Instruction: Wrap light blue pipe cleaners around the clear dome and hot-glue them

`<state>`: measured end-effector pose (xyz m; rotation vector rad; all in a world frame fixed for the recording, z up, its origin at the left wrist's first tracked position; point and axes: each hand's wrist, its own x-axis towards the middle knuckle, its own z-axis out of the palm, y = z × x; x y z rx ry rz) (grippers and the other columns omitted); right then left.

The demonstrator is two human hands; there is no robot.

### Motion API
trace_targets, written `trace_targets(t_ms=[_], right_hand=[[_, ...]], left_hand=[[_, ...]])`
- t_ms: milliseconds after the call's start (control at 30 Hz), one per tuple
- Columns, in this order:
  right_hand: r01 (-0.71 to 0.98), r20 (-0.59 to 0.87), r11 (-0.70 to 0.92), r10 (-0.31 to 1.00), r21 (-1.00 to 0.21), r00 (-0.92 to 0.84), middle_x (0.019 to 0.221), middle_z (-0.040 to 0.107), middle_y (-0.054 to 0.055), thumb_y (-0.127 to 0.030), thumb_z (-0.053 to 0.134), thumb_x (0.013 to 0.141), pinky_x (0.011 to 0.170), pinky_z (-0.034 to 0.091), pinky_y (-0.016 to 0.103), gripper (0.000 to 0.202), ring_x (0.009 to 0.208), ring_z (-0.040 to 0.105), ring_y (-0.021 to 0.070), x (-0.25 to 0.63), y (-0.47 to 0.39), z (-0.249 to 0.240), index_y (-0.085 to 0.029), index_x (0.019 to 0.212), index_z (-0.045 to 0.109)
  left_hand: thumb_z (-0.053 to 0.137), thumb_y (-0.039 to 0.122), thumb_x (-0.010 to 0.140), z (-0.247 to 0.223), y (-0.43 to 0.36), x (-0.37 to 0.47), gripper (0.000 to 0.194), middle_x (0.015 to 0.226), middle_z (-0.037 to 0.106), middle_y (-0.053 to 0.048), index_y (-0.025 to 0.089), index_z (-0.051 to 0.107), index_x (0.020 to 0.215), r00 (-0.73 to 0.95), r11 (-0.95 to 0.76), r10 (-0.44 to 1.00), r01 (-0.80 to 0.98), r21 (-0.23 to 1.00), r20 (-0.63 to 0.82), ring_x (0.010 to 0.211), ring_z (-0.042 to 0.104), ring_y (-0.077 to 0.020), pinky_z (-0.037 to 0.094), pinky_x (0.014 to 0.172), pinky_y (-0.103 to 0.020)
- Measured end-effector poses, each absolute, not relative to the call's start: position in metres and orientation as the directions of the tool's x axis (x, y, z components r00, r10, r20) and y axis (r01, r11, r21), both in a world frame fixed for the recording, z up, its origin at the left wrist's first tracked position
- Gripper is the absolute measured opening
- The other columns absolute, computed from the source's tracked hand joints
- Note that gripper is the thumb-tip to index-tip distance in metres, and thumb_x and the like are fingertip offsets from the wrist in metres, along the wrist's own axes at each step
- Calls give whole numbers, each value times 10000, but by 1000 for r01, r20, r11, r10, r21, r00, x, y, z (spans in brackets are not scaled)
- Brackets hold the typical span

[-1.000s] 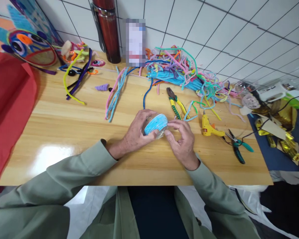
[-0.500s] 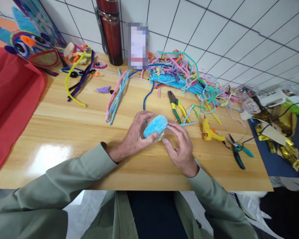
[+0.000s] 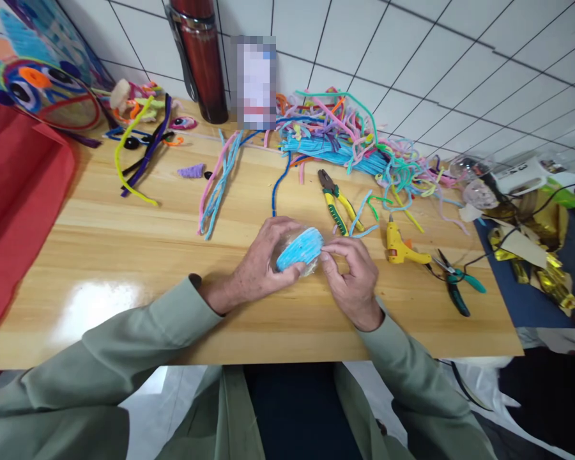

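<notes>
My left hand (image 3: 271,259) is closed around a clear, rounded plastic piece partly covered with light-blue pipe cleaners (image 3: 301,248), held just above the table. Thumb and fingers of my right hand (image 3: 352,275) are pinched together at its right edge; what lies between the fingertips is too small to make out. Beyond my hands a dark-blue pipe cleaner (image 3: 276,188) lies on the wood. Pliers with yellow-green handles (image 3: 336,203) rest behind my right hand, beside short light-blue pipe cleaner pieces (image 3: 364,217).
A yellow glue gun (image 3: 402,248) and teal-handled pliers (image 3: 456,281) lie at right. At the back are a pile of pipe cleaners (image 3: 345,144), a phone (image 3: 255,83) and a red flask (image 3: 204,70). Red cloth (image 3: 23,198) and a decorated face figure (image 3: 48,96) occupy the left.
My right thumb and fingers have closed into a pinch at the right edge of the blue-covered piece. The left hand keeps its hold; the whole view has shifted slightly.
</notes>
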<state>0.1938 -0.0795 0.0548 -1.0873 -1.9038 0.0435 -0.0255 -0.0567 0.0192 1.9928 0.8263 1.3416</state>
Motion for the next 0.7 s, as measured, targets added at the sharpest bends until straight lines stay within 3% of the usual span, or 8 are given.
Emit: trace_targets(t_ms=[400, 533, 700], right_hand=[[653, 671, 614, 711, -444, -212, 961, 799, 33, -149, 696, 1033, 839, 652, 374, 116, 923, 784, 212, 194, -79, 55, -264, 1042, 710], [631, 642, 620, 728, -466, -242, 1049, 791, 63, -199, 681, 1047, 903, 657, 428, 115, 1013, 778, 243, 196, -82, 57, -264, 1140, 701], [603, 621, 656, 718, -454, -314, 1272, 725, 150, -356, 758, 996, 1024, 631, 582, 456, 1198, 715, 341, 194, -86, 49, -246, 1414, 612]], left_hand=[[737, 373, 992, 17, -52, -25, 570, 1382, 650, -129, 276, 519, 1509, 324, -663, 733, 147, 734, 598, 1301, 630, -303, 559, 1119, -509], [733, 393, 996, 18, -54, -27, 548, 1388, 644, -131, 273, 532, 1491, 318, -629, 762, 161, 760, 563, 1318, 628, -309, 561, 1122, -519], [716, 431, 1009, 18, -54, -27, 528, 1385, 631, -131, 263, 544, 1479, 246, -581, 806, 151, 800, 539, 1294, 647, -300, 585, 1090, -500]])
